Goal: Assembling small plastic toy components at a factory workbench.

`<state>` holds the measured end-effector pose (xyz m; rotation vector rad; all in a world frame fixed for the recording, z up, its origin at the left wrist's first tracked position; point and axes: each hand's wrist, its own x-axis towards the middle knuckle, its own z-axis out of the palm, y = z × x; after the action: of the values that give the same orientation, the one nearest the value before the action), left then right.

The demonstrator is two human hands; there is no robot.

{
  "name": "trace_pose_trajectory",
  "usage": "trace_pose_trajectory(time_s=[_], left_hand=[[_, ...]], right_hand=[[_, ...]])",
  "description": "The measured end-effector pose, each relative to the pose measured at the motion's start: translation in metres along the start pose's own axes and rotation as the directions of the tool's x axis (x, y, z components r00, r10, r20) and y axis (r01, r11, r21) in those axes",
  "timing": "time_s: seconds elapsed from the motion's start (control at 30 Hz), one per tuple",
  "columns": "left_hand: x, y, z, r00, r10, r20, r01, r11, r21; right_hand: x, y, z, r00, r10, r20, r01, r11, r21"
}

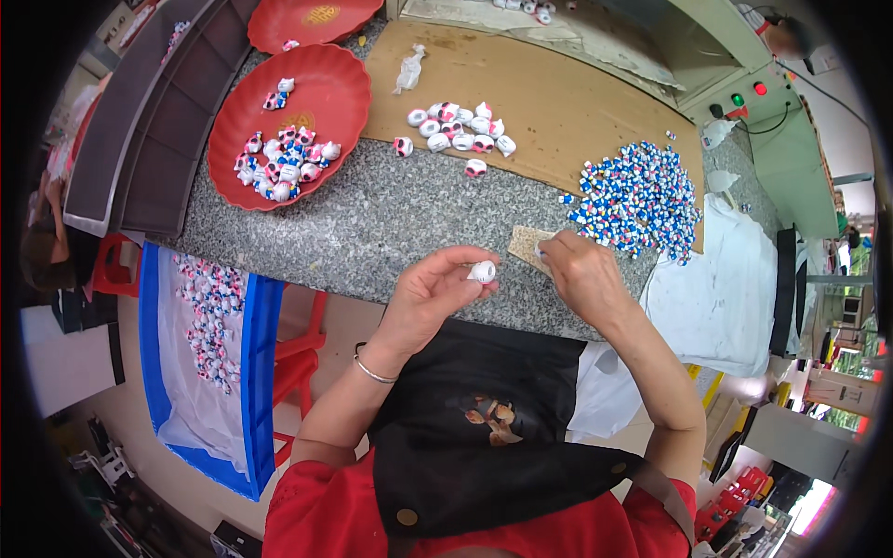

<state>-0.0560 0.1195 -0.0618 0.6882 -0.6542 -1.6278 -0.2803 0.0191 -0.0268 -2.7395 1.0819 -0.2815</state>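
My left hand (pixel 423 296) pinches a small white and pink toy head (pixel 483 272) between thumb and fingertips, just over the counter's near edge. To its right, my right hand (pixel 584 272) has its fingers pressed together at a small tan, grainy block (pixel 526 244). A tiny pale bit shows at those fingertips, too small to name. Beyond my right hand lies a heap of tiny blue and white toy bodies (pixel 642 200). Similar white and pink heads (pixel 456 128) sit in a loose group farther back, two of them closer to me on the granite.
A red scalloped tray (pixel 349 93) with several joined figurines stands at the left, another red tray (pixel 307 20) behind it. Cardboard (pixel 549 98) covers the counter's back. A blue bin (pixel 259 372) of toy heads stands low at left. White cloth (pixel 721 298) hangs at right.
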Motion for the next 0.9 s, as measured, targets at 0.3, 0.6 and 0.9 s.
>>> trace_pose_trajectory(time_s=[0.3, 0.6, 0.9], left_hand=[[0.010, -0.012, 0.003, 0.999, -0.047, -0.012, 0.048, 0.990, 0.136], [0.020, -0.024, 0.014, 0.993, 0.105, -0.046, -0.078, 0.910, 0.406], [0.026, -0.028, 0.024, 0.923, 0.371, 0.102, -0.315, 0.578, 0.753]], right_hand=[[0.003, 0.003, -0.002, 0.999, -0.032, -0.004, 0.032, 0.999, 0.029], [-0.008, -0.002, 0.000, 0.990, 0.050, -0.131, -0.027, 0.985, 0.173], [-0.024, -0.022, -0.006, 0.843, 0.448, 0.298, -0.373, 0.086, 0.924]])
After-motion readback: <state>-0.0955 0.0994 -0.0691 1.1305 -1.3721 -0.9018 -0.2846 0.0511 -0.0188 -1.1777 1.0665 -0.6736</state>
